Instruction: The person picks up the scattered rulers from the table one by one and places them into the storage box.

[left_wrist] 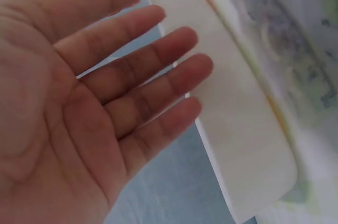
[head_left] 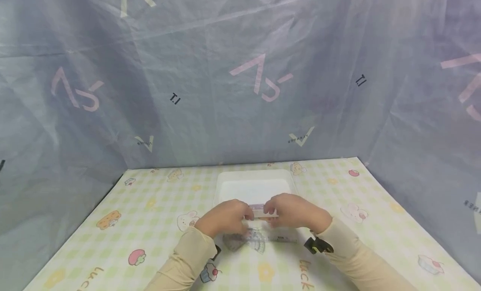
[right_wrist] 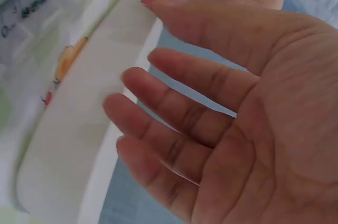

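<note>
A white plastic tray [head_left: 255, 175] stands in front of both hands. My left hand [head_left: 230, 216] is at the left part of its near side, fingers loosely extended and nothing in the palm. Opposite it, my right hand [head_left: 294, 211] has its fingers relaxed and slightly bent, also holding nothing. Both wrist views show fingertips close to the tray's near wall [left_wrist: 253, 139]. Between the hands, a purple strip [head_left: 257, 207] shows at the tray's near end. Just before the tray lie a clear ruler [head_left: 284, 239], a clear protractor [head_left: 257, 245] and a clear triangular piece [head_left: 233, 243], partly overlapping.
A checked tablecloth [head_left: 150, 236] with cartoon prints covers the table. Grey-blue fabric [head_left: 210, 128] hangs behind it and along both sides. A dark band [head_left: 318, 245] sits at the right wrist, by the cream sleeve [head_left: 360, 257].
</note>
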